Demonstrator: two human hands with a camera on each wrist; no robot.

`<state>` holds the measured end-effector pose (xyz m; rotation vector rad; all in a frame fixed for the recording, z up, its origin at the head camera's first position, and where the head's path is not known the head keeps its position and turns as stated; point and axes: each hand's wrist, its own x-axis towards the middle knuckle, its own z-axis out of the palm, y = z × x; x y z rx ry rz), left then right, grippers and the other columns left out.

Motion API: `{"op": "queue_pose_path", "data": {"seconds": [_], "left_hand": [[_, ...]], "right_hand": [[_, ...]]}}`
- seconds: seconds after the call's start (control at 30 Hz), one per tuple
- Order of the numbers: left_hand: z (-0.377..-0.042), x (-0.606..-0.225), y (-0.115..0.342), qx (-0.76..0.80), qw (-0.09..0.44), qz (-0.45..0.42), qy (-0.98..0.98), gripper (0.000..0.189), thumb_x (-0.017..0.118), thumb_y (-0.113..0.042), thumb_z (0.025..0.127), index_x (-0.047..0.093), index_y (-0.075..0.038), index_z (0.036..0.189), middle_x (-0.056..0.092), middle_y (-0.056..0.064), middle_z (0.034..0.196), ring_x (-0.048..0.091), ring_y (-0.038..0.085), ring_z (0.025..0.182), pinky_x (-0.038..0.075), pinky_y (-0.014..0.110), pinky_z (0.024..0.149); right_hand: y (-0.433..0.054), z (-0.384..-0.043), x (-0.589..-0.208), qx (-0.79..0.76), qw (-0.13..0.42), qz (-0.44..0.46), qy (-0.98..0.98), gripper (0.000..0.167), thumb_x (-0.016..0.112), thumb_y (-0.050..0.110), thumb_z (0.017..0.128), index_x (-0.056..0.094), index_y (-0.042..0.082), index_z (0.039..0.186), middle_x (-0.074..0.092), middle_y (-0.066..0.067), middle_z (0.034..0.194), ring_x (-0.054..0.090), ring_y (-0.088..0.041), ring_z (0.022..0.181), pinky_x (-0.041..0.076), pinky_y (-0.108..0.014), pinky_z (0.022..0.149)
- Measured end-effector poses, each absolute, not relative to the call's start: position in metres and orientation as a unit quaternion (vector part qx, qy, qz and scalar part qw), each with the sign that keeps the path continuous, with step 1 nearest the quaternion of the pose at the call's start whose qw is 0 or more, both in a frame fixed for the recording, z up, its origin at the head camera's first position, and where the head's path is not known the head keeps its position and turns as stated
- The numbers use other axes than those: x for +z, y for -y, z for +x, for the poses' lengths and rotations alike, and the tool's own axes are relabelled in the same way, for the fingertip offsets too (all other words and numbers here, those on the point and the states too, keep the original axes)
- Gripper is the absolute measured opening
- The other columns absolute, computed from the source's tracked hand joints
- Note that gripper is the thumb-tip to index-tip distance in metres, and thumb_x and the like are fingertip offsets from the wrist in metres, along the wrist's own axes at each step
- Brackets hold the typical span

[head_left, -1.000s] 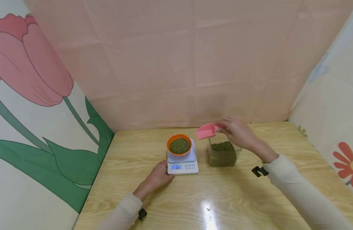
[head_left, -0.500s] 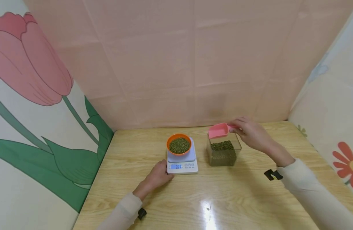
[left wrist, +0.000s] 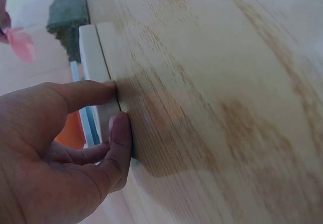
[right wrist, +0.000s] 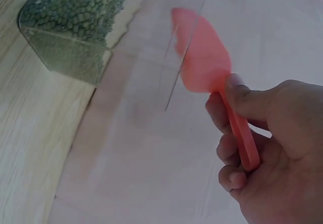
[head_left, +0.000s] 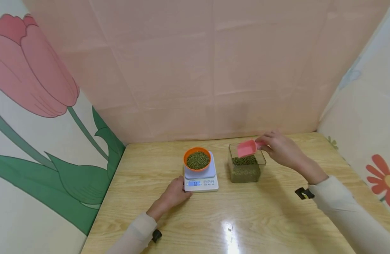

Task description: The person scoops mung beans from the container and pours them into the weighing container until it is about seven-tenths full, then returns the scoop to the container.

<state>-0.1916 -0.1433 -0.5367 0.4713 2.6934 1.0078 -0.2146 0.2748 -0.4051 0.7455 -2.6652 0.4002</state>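
Observation:
My right hand holds a pink scoop by its handle, thumb on top and fingers curled beneath. The scoop's blade overlaps the open top of a clear container of green mung beans; its pink inside shows with no beans on it. My left hand grips the near left corner of a white kitchen scale, with thumb and bent fingers against its edges. On the scale's platform sits an orange bowl filled with mung beans. A lit display shows digits on the scale's front.
Everything stands on a wood-grain table, the container to the right of the scale. A pink-beige covered wall rises behind the table's back edge. Flower-painted walls flank both sides.
My right hand has drawn the scoop rightward, from between bowl and container to above the container, and then dipped it lower at the opening. My left hand stays at the scale.

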Motion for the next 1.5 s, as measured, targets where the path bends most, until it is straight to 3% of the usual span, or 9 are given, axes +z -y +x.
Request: {"op": "queue_pose_path", "data": {"seconds": [0.37, 0.67, 0.9, 1.27, 1.5], "left_hand": [[-0.192, -0.537, 0.144, 0.341, 0.109, 0.163, -0.919, 0.044, 0.081, -0.012, 0.092, 0.058, 0.007, 0.124, 0.061, 0.012, 0.103, 0.054, 0.02, 0.089, 0.05, 0.032, 0.075], [-0.192, -0.535, 0.142, 0.347, 0.11, 0.162, -0.917, 0.045, 0.08, -0.012, 0.093, 0.058, 0.006, 0.128, 0.063, 0.012, 0.106, 0.055, 0.02, 0.091, 0.052, 0.034, 0.077], [-0.193, -0.538, 0.143, 0.34, 0.109, 0.157, -0.921, 0.044, 0.081, -0.014, 0.092, 0.059, 0.005, 0.125, 0.062, 0.01, 0.103, 0.055, 0.018, 0.089, 0.052, 0.03, 0.075], [-0.191, -0.538, 0.144, 0.342, 0.1, 0.165, -0.92, 0.041, 0.082, -0.011, 0.091, 0.061, 0.005, 0.122, 0.062, 0.01, 0.101, 0.053, 0.019, 0.088, 0.05, 0.031, 0.074], [-0.193, -0.54, 0.144, 0.34, 0.104, 0.164, -0.92, 0.042, 0.081, -0.013, 0.093, 0.06, 0.004, 0.124, 0.061, 0.009, 0.102, 0.054, 0.019, 0.089, 0.05, 0.031, 0.074]], "right_hand": [[-0.272, -0.22, -0.411, 0.134, 0.145, 0.306, 0.931, 0.02, 0.08, -0.003, 0.09, 0.08, -0.002, 0.111, 0.071, -0.011, 0.094, 0.067, -0.021, 0.082, 0.058, -0.042, 0.072], [-0.267, -0.221, -0.414, 0.122, 0.12, 0.289, 0.942, 0.016, 0.081, -0.001, 0.09, 0.078, -0.003, 0.105, 0.076, -0.016, 0.101, 0.073, -0.034, 0.093, 0.061, -0.05, 0.082], [-0.259, -0.221, -0.418, 0.11, 0.096, 0.273, 0.951, 0.015, 0.08, 0.0, 0.091, 0.08, -0.001, 0.105, 0.074, -0.013, 0.098, 0.072, -0.029, 0.088, 0.061, -0.047, 0.078], [-0.241, -0.225, -0.429, 0.083, 0.118, 0.276, 0.95, 0.014, 0.085, 0.002, 0.087, 0.082, 0.005, 0.1, 0.075, -0.009, 0.094, 0.066, -0.031, 0.089, 0.059, -0.049, 0.078], [-0.236, -0.23, -0.438, 0.09, 0.098, 0.275, 0.952, 0.011, 0.084, 0.005, 0.089, 0.083, 0.007, 0.1, 0.074, -0.005, 0.093, 0.064, -0.027, 0.086, 0.057, -0.045, 0.074]]}}
